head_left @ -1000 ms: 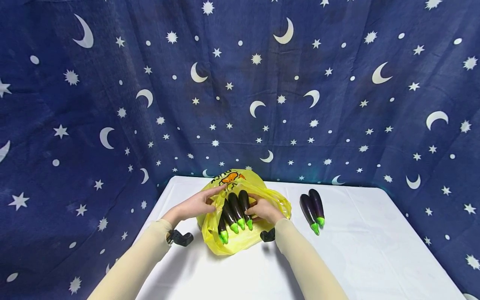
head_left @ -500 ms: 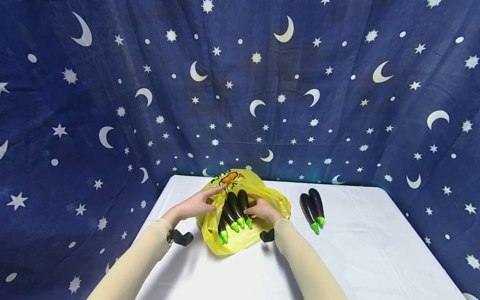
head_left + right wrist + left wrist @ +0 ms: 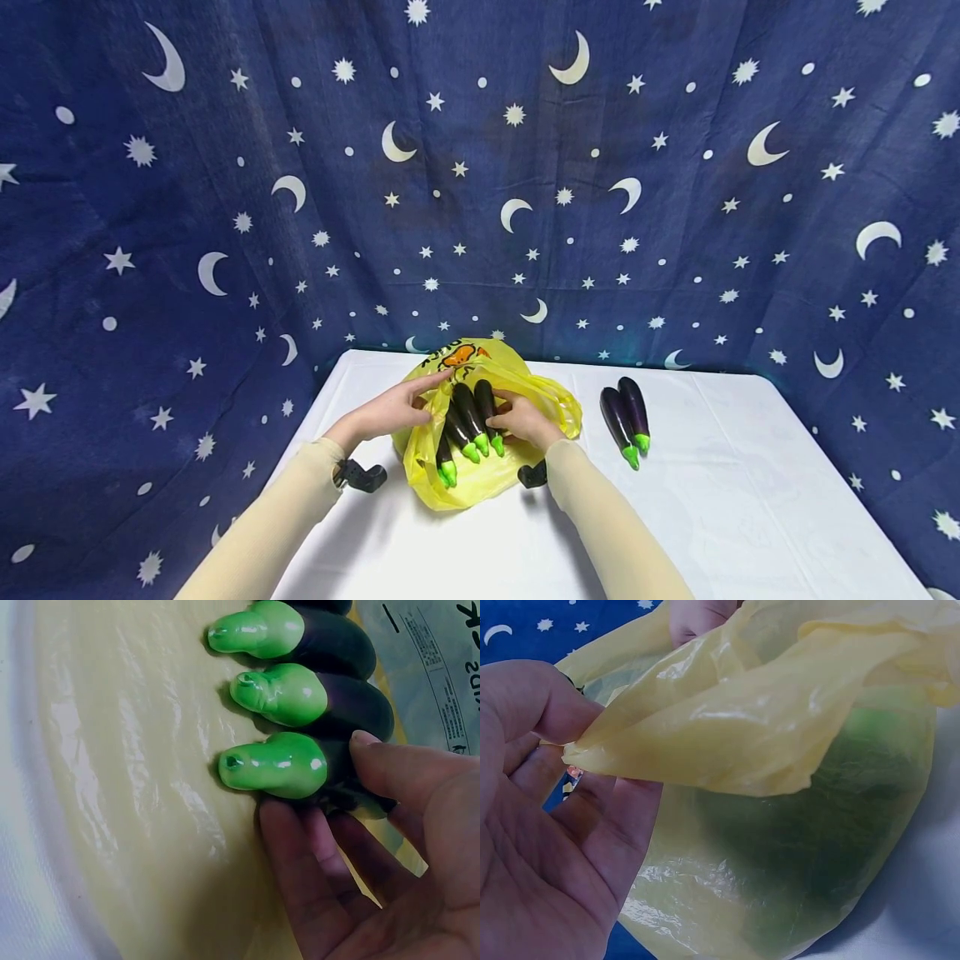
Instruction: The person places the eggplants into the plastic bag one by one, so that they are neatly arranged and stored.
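1. Bag, yellow and thin, lies on a white table, its gaping mouth toward the person; an orange and black print shows on its far upper part.
2. Four eggplants lie just inside the mouth in a row, glossy dark bodies pointing inward, bright green caps toward the person; the leftmost sits nearest the person.
3. Left hand, at the left side of the mouth, pinches the bag's rim between thumb and fingers; in the left wrist view, dark shapes show through the plastic below.
4. Right hand reaches into the mouth from the right and holds the rightmost eggplant, thumb on top, fingers along its right side. Whether that eggplant is clear of the plastic cannot be told.
5. Two more eggplants lie side by side on the table, right of the bag and apart from it, caps toward the person.
6. Cream sleeves cover both arms; a small black camera sits at each wrist.
7. Dark blue curtain with white moons and stars hangs behind.
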### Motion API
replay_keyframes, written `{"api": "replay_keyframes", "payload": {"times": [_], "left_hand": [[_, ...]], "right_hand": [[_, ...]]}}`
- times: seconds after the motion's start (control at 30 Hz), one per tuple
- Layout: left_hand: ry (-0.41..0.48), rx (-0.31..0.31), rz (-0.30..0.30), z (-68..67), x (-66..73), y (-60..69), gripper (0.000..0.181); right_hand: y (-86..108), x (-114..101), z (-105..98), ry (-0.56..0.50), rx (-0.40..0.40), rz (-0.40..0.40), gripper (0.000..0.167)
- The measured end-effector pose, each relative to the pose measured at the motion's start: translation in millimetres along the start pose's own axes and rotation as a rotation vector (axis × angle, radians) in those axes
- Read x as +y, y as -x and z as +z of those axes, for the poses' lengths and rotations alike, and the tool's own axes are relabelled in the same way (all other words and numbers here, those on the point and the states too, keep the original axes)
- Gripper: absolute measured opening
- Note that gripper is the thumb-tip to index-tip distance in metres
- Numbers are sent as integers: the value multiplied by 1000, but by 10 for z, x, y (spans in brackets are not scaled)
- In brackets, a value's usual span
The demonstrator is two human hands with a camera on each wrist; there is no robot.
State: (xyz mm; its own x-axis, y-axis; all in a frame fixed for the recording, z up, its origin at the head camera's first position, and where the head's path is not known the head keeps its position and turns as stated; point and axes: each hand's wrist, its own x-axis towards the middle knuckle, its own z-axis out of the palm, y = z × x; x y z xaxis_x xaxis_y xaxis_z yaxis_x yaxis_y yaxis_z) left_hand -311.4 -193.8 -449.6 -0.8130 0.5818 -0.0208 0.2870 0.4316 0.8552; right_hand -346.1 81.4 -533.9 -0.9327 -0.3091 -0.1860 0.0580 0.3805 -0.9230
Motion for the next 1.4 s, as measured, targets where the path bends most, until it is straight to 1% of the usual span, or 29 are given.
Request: {"api": "replay_keyframes", "payload": {"times": [0.1,0.2,0.33,0.47,0.6,0.7,0.87,0.97,1.13,1.3,1.4], "left_hand": [[-1,2,4,0,8,-14,87],[1,5,10,0,18,-27,86],[5,9,11,4,25,-35,86],[12,18,16,23,9,-34,85],[30,26,32,58,-2,-40,84],[25,34,43,81,-7,-45,84],[-10,59,37,99,1,-52,85],[-26,71,18,103,10,-46,85],[-45,79,0,98,3,-16,85],[-39,78,-4,100,-17,25,85],[-39,75,-5,112,-32,45,85]], "right_hand": [[9,-15,-22,4,1,-12,75],[18,-20,-53,32,-1,-39,76],[59,-34,-99,95,-3,-78,77],[136,-61,-130,220,-6,-128,76],[252,-89,-158,370,-27,-190,74],[361,-90,-195,416,-58,-243,70],[559,-80,-310,383,-107,-309,62],[675,-82,-413,355,-124,-310,58],[850,-77,-597,336,-96,-280,55],[966,14,-782,311,-62,-299,53],[1040,73,-905,270,-41,-301,51]]}}
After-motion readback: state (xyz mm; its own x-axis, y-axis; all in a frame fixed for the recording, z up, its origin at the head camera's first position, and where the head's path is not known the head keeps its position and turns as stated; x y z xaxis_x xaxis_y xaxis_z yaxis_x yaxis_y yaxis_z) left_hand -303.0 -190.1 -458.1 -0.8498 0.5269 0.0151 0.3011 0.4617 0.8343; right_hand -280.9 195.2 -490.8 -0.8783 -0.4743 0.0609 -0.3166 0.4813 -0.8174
